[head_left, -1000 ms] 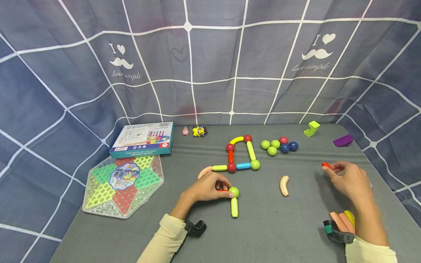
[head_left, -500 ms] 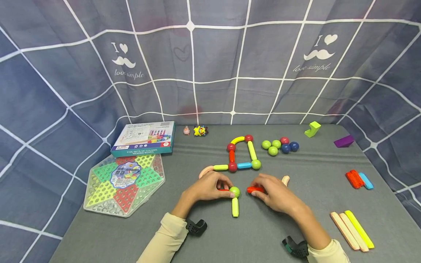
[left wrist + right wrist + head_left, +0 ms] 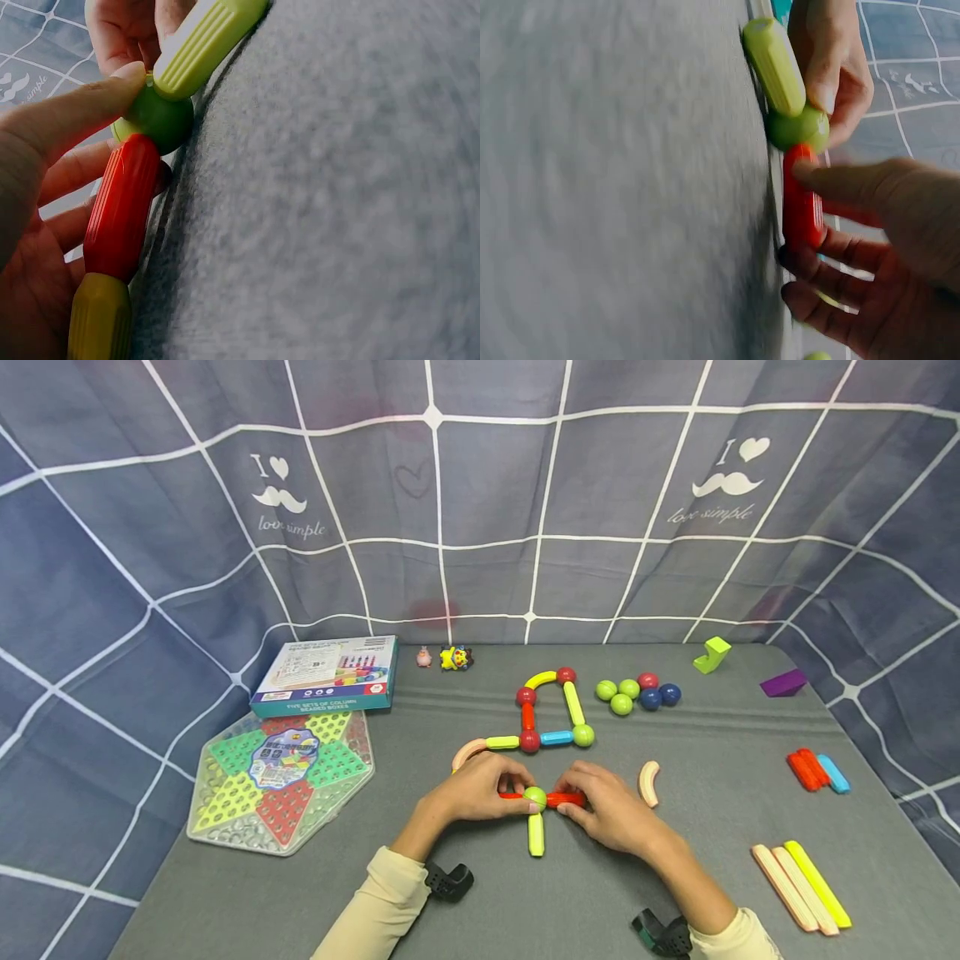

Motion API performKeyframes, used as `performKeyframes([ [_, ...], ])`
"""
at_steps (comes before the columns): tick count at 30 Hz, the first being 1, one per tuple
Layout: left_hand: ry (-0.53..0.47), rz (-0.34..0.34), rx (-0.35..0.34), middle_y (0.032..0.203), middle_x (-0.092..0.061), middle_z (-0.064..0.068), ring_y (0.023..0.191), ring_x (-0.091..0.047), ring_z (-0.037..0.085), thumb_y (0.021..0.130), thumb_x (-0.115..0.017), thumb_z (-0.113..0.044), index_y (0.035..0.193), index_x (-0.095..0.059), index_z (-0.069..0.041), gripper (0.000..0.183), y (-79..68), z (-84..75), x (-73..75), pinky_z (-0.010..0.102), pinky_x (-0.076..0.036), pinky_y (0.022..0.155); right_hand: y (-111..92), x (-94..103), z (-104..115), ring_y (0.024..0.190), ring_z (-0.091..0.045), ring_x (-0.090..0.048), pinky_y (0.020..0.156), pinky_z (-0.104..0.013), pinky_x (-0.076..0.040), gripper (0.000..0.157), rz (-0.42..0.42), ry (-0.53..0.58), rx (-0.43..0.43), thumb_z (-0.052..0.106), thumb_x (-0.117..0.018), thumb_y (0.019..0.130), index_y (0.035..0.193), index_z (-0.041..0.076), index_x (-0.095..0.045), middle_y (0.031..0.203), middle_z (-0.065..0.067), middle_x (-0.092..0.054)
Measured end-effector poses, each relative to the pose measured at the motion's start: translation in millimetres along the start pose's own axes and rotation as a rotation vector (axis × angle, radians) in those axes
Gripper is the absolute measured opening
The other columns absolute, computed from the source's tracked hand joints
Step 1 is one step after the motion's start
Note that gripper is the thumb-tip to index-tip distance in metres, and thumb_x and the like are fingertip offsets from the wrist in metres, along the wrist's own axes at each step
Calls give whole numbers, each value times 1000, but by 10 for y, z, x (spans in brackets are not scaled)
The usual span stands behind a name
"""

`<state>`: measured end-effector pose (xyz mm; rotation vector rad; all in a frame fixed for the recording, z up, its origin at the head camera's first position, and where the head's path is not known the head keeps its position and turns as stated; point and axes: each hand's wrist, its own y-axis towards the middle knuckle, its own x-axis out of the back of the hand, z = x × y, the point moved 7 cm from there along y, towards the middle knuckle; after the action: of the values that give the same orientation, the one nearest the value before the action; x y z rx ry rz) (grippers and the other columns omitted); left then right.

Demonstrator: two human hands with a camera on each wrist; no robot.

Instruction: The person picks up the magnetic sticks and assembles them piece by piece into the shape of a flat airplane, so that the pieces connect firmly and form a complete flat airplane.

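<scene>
My left hand [image 3: 480, 789] pinches a green ball [image 3: 535, 797] between thumb and fingers, low over the grey table. From the ball's near side a lime-yellow rod [image 3: 536, 837] points toward me. In the left wrist view a ribbed red rod [image 3: 122, 210] meets the ball, with a darker yellow rod [image 3: 100, 319] on its other end. My right hand [image 3: 611, 806] pinches another short red rod [image 3: 802, 206] by thumb and fingers, its end right at the ball's right side. Some fingers of both hands are hidden in the head view.
Behind the hands lies a loop of coloured rods and red balls [image 3: 529, 742]. A curved wooden-coloured piece [image 3: 648, 783] is right of it. Loose balls [image 3: 628, 689], red rods [image 3: 807, 768] and long sticks [image 3: 806, 889] lie rightward. A game board [image 3: 281, 785] and box [image 3: 326, 677] stand left.
My right hand has come in from the far right with a red rod, now brought up against the green ball. My left hand keeps its hold on the ball with little movement.
</scene>
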<state>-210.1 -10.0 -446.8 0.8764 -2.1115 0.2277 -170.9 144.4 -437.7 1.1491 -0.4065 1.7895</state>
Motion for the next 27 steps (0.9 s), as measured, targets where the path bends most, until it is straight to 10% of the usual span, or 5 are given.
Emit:
performKeyframes([
  [12, -5, 1, -28, 74, -58, -19, 62, -53, 4, 81, -73, -40, 92, -72, -25, 18, -13, -24, 7, 18, -41, 57, -84, 742, -712, 69, -16, -56, 61, -37, -42, 28, -304, -111, -238, 15, -74, 83, 108, 6, -65, 82, -1, -61],
  [18, 5, 1, -31, 75, -58, -20, 63, -53, 5, 82, -73, -40, 93, -72, -25, 19, -17, -15, 6, 17, -40, 57, 106, 773, -1031, 83, -31, -56, 68, -52, -42, 52, -231, -197, -315, 18, -70, 85, 132, 8, -50, 98, -16, -57],
  [27, 13, -4, -40, 75, -59, -20, 64, -55, 6, 82, -72, -41, 92, -72, -26, 18, -15, -19, 11, 16, -40, 58, 251, 689, -1215, 92, -36, -56, 75, -58, -42, 47, -169, -240, -343, 21, -69, 87, 129, 8, -51, 99, -17, -56],
])
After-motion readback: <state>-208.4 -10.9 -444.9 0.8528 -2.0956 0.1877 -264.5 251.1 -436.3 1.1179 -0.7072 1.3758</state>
